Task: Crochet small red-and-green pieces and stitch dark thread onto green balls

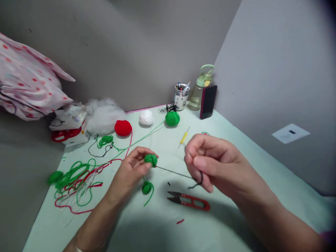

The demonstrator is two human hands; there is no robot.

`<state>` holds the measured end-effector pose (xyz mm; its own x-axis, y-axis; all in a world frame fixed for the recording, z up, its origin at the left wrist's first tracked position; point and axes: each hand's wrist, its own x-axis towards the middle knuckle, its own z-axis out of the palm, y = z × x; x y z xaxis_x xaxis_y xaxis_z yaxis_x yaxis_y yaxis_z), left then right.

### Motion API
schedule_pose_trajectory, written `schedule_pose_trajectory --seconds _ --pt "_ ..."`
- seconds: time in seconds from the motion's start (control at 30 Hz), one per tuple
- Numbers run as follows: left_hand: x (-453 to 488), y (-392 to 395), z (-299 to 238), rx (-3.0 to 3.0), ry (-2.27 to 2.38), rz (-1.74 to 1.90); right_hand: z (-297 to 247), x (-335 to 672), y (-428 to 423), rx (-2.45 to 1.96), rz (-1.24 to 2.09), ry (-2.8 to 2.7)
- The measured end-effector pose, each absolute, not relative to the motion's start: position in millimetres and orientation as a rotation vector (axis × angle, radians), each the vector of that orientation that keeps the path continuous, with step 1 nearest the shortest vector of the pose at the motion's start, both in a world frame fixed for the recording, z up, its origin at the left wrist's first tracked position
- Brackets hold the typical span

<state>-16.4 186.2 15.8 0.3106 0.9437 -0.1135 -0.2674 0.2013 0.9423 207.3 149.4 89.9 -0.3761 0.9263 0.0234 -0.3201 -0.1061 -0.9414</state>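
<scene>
My left hand is closed around a small green crocheted piece, pinched between thumb and fingers. From this piece a strand of black yarn stretches taut to the right. My right hand has thumb and fingertips pressed together, and the yarn passes by its lower fingers, its tail hanging loose; whether a needle is in the pinch I cannot make out. A second small green crocheted piece with a loose green tail is below my left hand. Red-handled thread snips lie on the table under the yarn.
Red, white and green yarn balls sit at the back. A yellow crochet hook, pen cup, bottle and propped phone stand or lie rightward. Tangled green yarn and white stuffing occupy the left.
</scene>
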Motion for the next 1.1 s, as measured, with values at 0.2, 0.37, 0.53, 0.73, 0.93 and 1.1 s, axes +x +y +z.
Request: schedule_pose_trajectory --seconds 0.2,0.37,0.53,0.73,0.93,1.1 --pt "-13 181 6 1.227 0.956 0.951 92 210 152 -0.780 1.535 -1.121" --pt "-17 181 11 1.022 0.867 1.002 84 203 159 -0.940 1.658 -1.258" --pt "-16 179 21 0.973 0.859 1.056 79 186 161 -1.096 1.438 -1.457" --pt "-17 179 25 0.999 0.869 1.093 76 180 154 -1.268 1.244 -1.646" --pt "-18 178 25 1.030 0.885 1.099 67 178 153 -1.267 1.203 -1.697" --pt "-17 178 26 1.034 0.882 1.102 65 178 153 -1.267 1.216 -1.689"
